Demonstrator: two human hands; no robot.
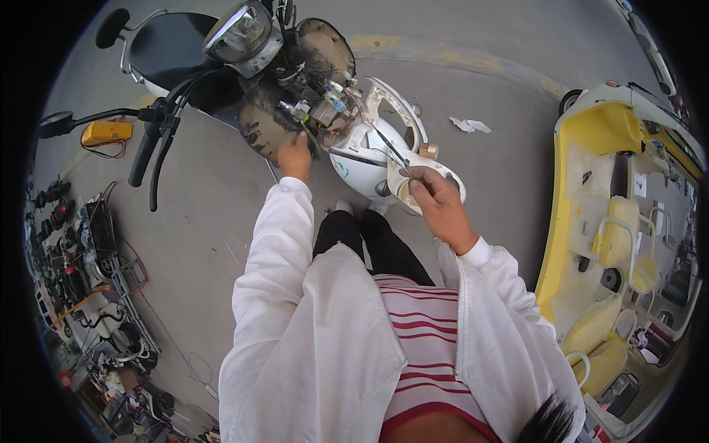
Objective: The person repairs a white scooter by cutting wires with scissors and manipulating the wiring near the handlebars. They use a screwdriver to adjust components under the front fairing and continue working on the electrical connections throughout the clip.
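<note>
In front of me stands a scooter with its front opened up and wiring [336, 100] hanging out beside a white front cover [358, 166]. My left hand [294, 156] is closed at the edge of the brown, dirt-stained panel [262, 111], just below a green-tipped connector [301, 111]; what its fingers grip is hidden. Over the cover's near right part, my right hand [439, 203] pinches the end of a thin black cable [390, 146]. That cable runs up and left toward the wiring. The round chrome headlight [240, 33] sits above the panel.
Handlebar grip [140, 159] and mirror [55, 124] jut out to the left, near an orange box [107, 133] with a cord. A yellow-and-white vehicle body [561, 221] stands at right. White paper [470, 125] lies on the ground. Assorted parts [111, 295] crowd the lower left.
</note>
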